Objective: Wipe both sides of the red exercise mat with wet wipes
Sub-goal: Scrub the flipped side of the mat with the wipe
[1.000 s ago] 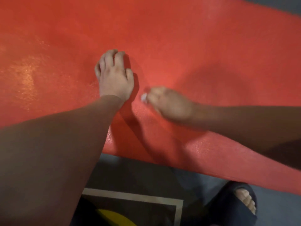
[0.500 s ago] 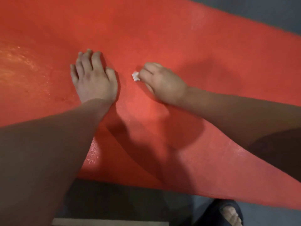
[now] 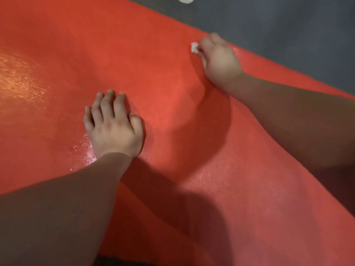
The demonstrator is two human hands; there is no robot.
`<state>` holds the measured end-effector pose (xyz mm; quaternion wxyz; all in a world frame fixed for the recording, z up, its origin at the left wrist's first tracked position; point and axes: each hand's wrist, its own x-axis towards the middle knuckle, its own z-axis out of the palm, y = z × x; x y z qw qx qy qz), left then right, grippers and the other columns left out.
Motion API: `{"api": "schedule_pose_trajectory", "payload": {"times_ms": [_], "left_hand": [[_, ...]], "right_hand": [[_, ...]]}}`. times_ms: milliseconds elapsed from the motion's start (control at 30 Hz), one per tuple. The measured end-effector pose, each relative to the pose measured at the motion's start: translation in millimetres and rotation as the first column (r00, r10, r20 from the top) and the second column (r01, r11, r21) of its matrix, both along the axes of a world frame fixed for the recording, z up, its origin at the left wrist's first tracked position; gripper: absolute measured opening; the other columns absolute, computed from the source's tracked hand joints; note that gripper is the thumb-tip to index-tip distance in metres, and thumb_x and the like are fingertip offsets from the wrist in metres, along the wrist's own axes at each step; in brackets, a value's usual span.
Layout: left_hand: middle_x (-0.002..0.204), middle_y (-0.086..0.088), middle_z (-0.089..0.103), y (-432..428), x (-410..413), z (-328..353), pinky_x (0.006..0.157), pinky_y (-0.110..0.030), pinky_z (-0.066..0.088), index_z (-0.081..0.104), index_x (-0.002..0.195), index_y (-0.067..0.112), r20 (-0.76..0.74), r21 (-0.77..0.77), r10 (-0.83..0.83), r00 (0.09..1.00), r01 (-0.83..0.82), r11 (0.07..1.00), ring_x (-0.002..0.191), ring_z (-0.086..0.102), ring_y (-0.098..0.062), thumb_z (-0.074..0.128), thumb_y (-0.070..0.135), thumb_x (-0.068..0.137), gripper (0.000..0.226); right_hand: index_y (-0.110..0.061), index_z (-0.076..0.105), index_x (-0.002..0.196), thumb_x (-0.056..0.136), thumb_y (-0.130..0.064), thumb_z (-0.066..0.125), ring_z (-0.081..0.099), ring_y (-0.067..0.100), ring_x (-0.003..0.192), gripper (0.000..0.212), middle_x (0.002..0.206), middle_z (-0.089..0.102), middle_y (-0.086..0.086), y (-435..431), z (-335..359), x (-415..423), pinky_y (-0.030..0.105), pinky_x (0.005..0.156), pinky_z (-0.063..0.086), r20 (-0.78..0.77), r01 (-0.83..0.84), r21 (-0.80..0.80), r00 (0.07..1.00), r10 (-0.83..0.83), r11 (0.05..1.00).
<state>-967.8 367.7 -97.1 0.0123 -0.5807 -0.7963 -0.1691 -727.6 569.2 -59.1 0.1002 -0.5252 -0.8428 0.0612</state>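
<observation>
While left hand (image 3: 113,127) braces flat on mat (image 3: 153,73), right hand (image 3: 219,58) grips wipe (image 3: 194,48) at one o'clock, wiping; next stroke likely needs pressure.

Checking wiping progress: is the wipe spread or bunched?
Bunched: the wet wipe shows as a small white wad pinched in the right hand.

mat (image 3: 163,54) on floor (image 3: 288,25) | left hand (image 3: 113,127) flat mid-mat | right hand (image 3: 219,60) with wipe (image 3: 194,47) near mat's far edge, right of left hand
</observation>
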Motion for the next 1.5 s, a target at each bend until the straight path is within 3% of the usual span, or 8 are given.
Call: {"api": "schedule_pose_trajectory", "payload": {"times_ms": [200,433,600,933,1100,1200,1300,1500], "left_hand": [[0.153,-0.008,0.048,0,1,1,0.122,-0.052,0.020,0.052,0.143,0.018,0.002,-0.013,0.006,1.000,-0.006,1.000,0.148,0.034,-0.030,0.050,0.034,0.092,0.053],[0.153,-0.009,0.048,0,0,3,0.122,-0.053,0.020,0.053,0.142,0.018,0.031,-0.010,0.005,1.000,-0.005,1.000,0.148,0.034,-0.031,0.050,0.034,0.091,0.053],[0.154,-0.009,0.046,0,-1,6,0.122,-0.054,0.019,0.051,0.143,0.018,0.059,-0.034,-0.003,0.998,0.005,0.999,0.149,0.032,-0.030,0.049,0.036,0.092,0.054],[0.152,-0.011,0.049,0,0,4,0.121,-0.054,0.020,0.053,0.141,0.017,0.029,-0.005,0.003,1.000,-0.003,1.000,0.147,0.035,-0.032,0.050,0.034,0.091,0.053],[0.152,-0.011,0.048,1,2,5,0.121,-0.055,0.020,0.053,0.141,0.017,0.036,-0.014,0.010,0.999,-0.009,1.000,0.147,0.034,-0.032,0.049,0.034,0.091,0.053],[0.152,-0.010,0.049,0,1,5,0.120,-0.054,0.022,0.054,0.140,0.017,0.029,-0.007,0.009,1.000,-0.009,1.000,0.146,0.036,-0.032,0.049,0.034,0.090,0.053],[0.151,-0.010,0.050,0,0,4,0.120,-0.054,0.023,0.055,0.140,0.017,0.018,-0.005,0.005,1.000,-0.005,1.000,0.146,0.037,-0.032,0.050,0.034,0.090,0.053],[0.151,-0.011,0.049,1,0,4,0.121,-0.053,0.021,0.054,0.140,0.016,0.028,-0.023,0.008,1.000,-0.007,1.000,0.147,0.036,-0.032,0.049,0.034,0.090,0.053]], "right_hand": [[-0.007,0.060,0.117,0.103,-0.025,0.038,0.056,0.035,0.111,0.032,0.120,0.060,0.017,26,-10,-10,0.039,0.092,0.040,0.015,0.422,0.053,0.906,-0.424,0.905],[-0.002,0.067,0.100,0.095,-0.015,0.044,0.060,0.039,0.092,0.026,0.099,0.062,0.022,8,-22,-87,0.043,0.080,0.042,-0.133,0.176,0.048,0.977,-0.169,0.983],[-0.007,0.062,0.107,0.101,-0.023,0.043,0.061,0.035,0.101,0.025,0.111,0.062,0.015,30,-12,-66,0.040,0.084,0.044,-0.074,0.351,0.029,0.935,-0.348,0.936],[-0.010,0.054,0.120,0.101,-0.022,0.039,0.057,0.037,0.118,0.027,0.123,0.064,0.015,-2,-7,78,0.041,0.093,0.045,0.050,0.838,0.045,0.541,-0.839,0.543],[-0.014,0.059,0.114,0.098,-0.016,0.042,0.063,0.030,0.111,0.023,0.114,0.070,0.009,-4,-14,-20,0.036,0.089,0.047,-0.107,0.678,-0.056,0.726,-0.680,0.733],[-0.011,0.062,0.106,0.096,-0.012,0.050,0.065,0.034,0.094,0.016,0.098,0.071,0.012,-37,-21,-93,0.038,0.077,0.048,-0.151,0.312,0.003,0.939,-0.308,0.950],[-0.009,0.063,0.097,0.093,-0.014,0.054,0.063,0.037,0.084,0.011,0.088,0.069,0.015,-39,-26,-101,0.042,0.073,0.047,-0.110,-0.022,0.079,0.993,0.031,0.997],[-0.011,0.056,0.116,0.100,-0.019,0.037,0.060,0.034,0.108,0.026,0.114,0.067,0.013,33,-24,-25,0.040,0.089,0.043,0.012,0.536,0.160,0.838,-0.545,0.829]]}}
